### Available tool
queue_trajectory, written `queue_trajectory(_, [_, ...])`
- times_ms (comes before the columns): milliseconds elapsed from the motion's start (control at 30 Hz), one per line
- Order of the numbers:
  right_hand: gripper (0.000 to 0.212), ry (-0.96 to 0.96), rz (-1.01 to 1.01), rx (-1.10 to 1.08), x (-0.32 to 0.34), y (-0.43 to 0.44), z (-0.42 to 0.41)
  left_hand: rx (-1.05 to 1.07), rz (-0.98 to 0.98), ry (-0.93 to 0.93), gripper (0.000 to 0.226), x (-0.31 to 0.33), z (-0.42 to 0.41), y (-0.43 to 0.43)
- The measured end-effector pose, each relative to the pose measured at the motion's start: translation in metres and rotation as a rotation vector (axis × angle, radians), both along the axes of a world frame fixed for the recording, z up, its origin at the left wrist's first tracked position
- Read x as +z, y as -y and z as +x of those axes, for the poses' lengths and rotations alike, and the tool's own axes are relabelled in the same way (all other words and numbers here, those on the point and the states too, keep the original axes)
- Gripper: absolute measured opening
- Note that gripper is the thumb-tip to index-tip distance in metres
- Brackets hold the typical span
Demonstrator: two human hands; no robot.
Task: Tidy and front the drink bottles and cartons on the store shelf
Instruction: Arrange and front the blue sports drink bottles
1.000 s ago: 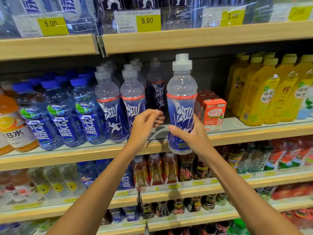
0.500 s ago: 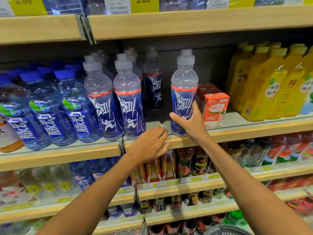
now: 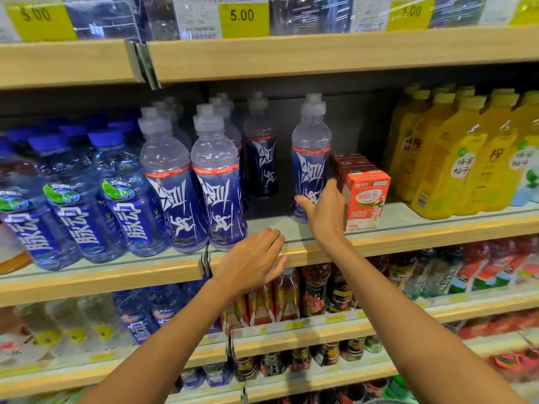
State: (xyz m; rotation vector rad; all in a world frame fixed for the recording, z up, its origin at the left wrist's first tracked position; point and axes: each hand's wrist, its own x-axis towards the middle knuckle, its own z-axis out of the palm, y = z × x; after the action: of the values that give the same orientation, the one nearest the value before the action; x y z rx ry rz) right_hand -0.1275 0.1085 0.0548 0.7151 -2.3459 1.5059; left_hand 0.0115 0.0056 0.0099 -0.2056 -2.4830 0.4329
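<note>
The sports bottles (image 3: 220, 199) wear dark blue labels with white streaks, a white running figure and a red band, caps frosty grey. The water bottles (image 3: 122, 205): blue caps, blue labels, green ovals. The carton (image 3: 366, 196) is orange-red and white, the juice bottles (image 3: 446, 170) yellow.

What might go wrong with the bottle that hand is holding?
The right hand grips the bottle low down, so its tall top might tip. It stands close beside the red carton, which a nudge might shove crooked. The left hand is at the shelf edge near the front bottles; a bump might topple one.
</note>
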Motion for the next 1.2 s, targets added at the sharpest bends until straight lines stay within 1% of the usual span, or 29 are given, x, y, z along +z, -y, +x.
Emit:
queue_trajectory(67, [0.039, 0.025, 0.07, -0.029, 0.003, 0.009, -0.009, -0.009, -0.001, -0.018, 0.041, 0.0, 0.0, 0.0])
queue_trajectory(133, [0.033, 0.005, 0.157, -0.066, 0.004, 0.015, -0.017, -0.01, -0.01, -0.032, 0.041, 0.0, 0.001, 0.001])
queue_trajectory(200, [0.03, 0.016, 0.173, -0.072, 0.005, 0.018, -0.023, -0.007, -0.011, -0.039, 0.041, 0.002, 0.001, 0.001])
queue_trajectory(267, [0.031, 0.038, 0.19, -0.032, 0.008, 0.017, -0.029, -0.009, 0.007, -0.032, 0.041, 0.002, 0.003, 0.001])
queue_trajectory(367, [0.044, 0.063, 0.262, 0.042, 0.012, 0.015, -0.035, -0.009, 0.027, -0.016, 0.041, 0.002, 0.006, 0.001])
queue_trajectory(433, [0.042, 0.067, 0.252, 0.022, 0.012, 0.015, -0.028, -0.009, 0.014, -0.017, 0.041, 0.001, 0.009, 0.002])
queue_trajectory(467, [0.039, 0.031, 0.229, -0.024, 0.01, 0.014, -0.021, -0.008, 0.005, -0.019, 0.041, 0.001, 0.009, 0.003])
queue_trajectory(533, [0.039, -0.17, 0.11, -0.12, 0.003, 0.01, 0.0, -0.007, -0.022, -0.015, 0.04, -0.001, 0.008, 0.005])
queue_trajectory(567, [0.038, -0.283, 0.03, -0.097, -0.001, 0.009, 0.011, -0.005, -0.038, -0.018, 0.04, -0.002, 0.007, 0.006])
queue_trajectory(600, [0.036, -0.343, -0.032, -0.014, -0.005, 0.01, 0.02, -0.004, -0.057, -0.029, 0.04, -0.003, 0.007, 0.006])
queue_trajectory(633, [0.033, -0.336, -0.067, 0.102, -0.007, 0.012, 0.024, -0.006, -0.075, -0.045, 0.04, -0.003, 0.006, 0.006])
queue_trajectory(667, [0.03, -0.283, -0.068, 0.201, -0.006, 0.018, 0.025, -0.01, -0.092, -0.061, 0.04, -0.004, 0.006, 0.007])
queue_trajectory(733, [0.025, -0.138, -0.004, 0.287, -0.001, 0.034, 0.019, -0.019, -0.117, -0.085, 0.039, -0.005, 0.005, 0.007])
queue_trajectory(767, [0.027, -0.086, 0.01, 0.302, 0.001, 0.045, 0.014, -0.021, -0.123, -0.093, 0.039, -0.006, 0.005, 0.007])
queue_trajectory(867, [0.054, -0.01, -0.001, 0.328, 0.007, 0.077, -0.003, -0.02, -0.14, -0.102, 0.041, -0.008, 0.005, 0.008])
queue_trajectory(900, [0.059, 0.023, 0.016, 0.315, 0.009, 0.087, -0.008, -0.018, -0.149, -0.108, 0.041, -0.009, 0.005, 0.008])
queue_trajectory(967, [0.062, 0.083, 0.038, 0.284, 0.009, 0.107, -0.019, -0.012, -0.17, -0.12, 0.041, -0.01, 0.004, 0.009])
queue_trajectory(1033, [0.061, 0.103, 0.02, 0.266, 0.006, 0.12, -0.028, -0.016, -0.182, -0.133, 0.04, -0.011, 0.004, 0.009])
queue_trajectory(1200, [0.058, 0.133, -0.05, 0.307, 0.001, 0.135, -0.043, -0.009, -0.185, -0.154, 0.04, -0.013, 0.004, 0.009])
